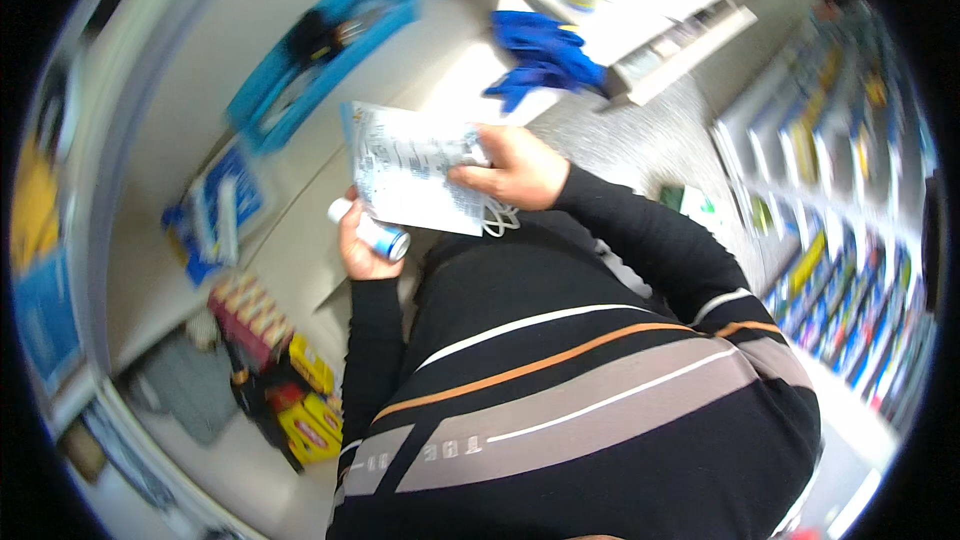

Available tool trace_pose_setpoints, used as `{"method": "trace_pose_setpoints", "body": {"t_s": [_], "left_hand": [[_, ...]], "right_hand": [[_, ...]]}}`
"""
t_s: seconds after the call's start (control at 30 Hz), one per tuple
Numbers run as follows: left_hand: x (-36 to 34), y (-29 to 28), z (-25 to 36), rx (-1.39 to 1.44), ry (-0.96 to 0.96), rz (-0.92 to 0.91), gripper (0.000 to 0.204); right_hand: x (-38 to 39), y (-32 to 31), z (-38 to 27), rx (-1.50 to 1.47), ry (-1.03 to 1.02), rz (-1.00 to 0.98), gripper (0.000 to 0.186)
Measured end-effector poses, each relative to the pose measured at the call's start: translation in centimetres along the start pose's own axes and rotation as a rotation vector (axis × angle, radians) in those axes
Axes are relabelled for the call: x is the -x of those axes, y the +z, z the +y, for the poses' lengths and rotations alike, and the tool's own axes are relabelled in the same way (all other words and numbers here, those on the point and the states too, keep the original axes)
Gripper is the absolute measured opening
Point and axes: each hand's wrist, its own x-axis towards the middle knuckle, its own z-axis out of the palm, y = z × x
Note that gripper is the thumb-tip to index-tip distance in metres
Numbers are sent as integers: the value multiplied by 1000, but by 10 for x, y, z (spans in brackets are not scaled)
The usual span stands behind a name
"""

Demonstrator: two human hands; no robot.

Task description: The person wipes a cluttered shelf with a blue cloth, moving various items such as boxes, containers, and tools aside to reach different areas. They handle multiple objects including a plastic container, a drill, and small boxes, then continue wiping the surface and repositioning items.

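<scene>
My right hand (515, 172) pinches the right edge of a flat plastic packet (405, 162), pale with dark print. Loops of thin white cord (500, 218) hang just below that hand. Fingers of my left hand (362, 252) are wrapped round a small white and blue cylinder (380, 234), perhaps a bottle or tube, tilted with its blue end toward my body. The packet's lower left corner lies close above the left fingers; whether they touch it, I cannot tell. Both hands are in front of my waist.
A blue tray (250, 118) with small items stands at the far left on the counter. Blue gloves or cloth (540, 52) lie beside an open drawer (690, 58). Yellow boxes (312, 428) and a grey cloth (190, 385) sit lower left. Shelves (835, 230) of packaged goods line the right.
</scene>
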Motion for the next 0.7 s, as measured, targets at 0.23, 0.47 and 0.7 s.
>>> {"method": "trace_pose_setpoints", "body": {"t_s": [0.23,0.47,0.7], "left_hand": [[-15,71,-49,-396,-266,-216,45],[-36,171,-131,-636,-331,-315,47],[-51,221,-172,-652,-221,-197,42]], "right_hand": [[192,-219,96,-28,266,570,27],[200,-347,233,-202,253,1298,28],[92,-321,230,-883,523,684,34]]}}
